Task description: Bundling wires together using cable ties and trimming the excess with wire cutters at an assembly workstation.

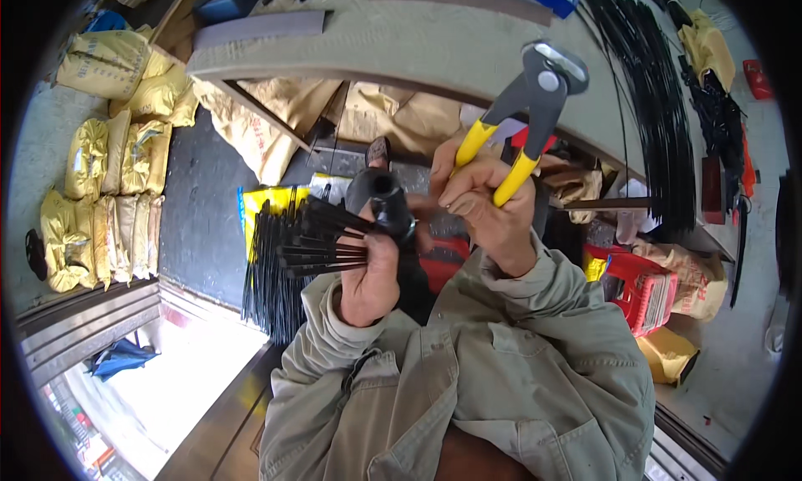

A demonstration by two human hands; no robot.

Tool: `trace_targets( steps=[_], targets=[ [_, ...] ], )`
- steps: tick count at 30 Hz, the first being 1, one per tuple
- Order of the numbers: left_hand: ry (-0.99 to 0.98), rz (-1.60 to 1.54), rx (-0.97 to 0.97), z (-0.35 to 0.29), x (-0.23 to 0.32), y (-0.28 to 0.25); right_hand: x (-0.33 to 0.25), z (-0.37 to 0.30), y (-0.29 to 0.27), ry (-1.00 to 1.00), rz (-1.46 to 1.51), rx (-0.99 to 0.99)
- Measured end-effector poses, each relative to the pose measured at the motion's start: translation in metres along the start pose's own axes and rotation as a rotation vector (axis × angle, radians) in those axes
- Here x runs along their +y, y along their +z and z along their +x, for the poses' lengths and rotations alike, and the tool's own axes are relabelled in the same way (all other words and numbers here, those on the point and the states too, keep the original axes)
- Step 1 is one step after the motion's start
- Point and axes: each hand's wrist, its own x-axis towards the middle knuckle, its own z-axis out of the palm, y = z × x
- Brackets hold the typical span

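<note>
I had the left hand (370, 282) closed round black strips (322, 245), a black tube (389, 207) beside its thumb, the right hand (494, 209) wrapped round pincers (545, 103); keeping the strips steady seemed wisest.

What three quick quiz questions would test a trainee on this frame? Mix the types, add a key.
1. Which tool is in the right grip?
2. True or false: the left grip is holding nothing.
3. Pick one: the stacked yellow sacks are at the picture's A) left, B) right, C) bottom.

Key:
1. Yellow-handled pincers.
2. False; it holds a bundle of thin black strips.
3. A.
</note>
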Motion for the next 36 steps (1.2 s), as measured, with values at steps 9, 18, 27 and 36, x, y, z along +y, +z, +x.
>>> trace_targets(
  steps=[9, 18, 27, 36],
  targets=[
    [0.098, 0.007, -0.034, -0.038, 0.005, 0.018, -0.023, -0.040, 0.004, -0.139, -0.211, -0.101],
    [0.174, 0.047, 0.001, -0.053, 0.002, 0.026, -0.029, -0.053, 0.016, -0.277, -0.089, -0.022],
    [0.164, -0.048, 0.046, -0.057, 0.005, 0.025, -0.019, -0.057, 0.029, -0.327, -0.236, 0.033],
    [0.163, -0.039, 0.064, -0.059, 0.002, 0.014, -0.008, -0.062, 0.040, -0.268, -0.170, 0.078]
  ],
)
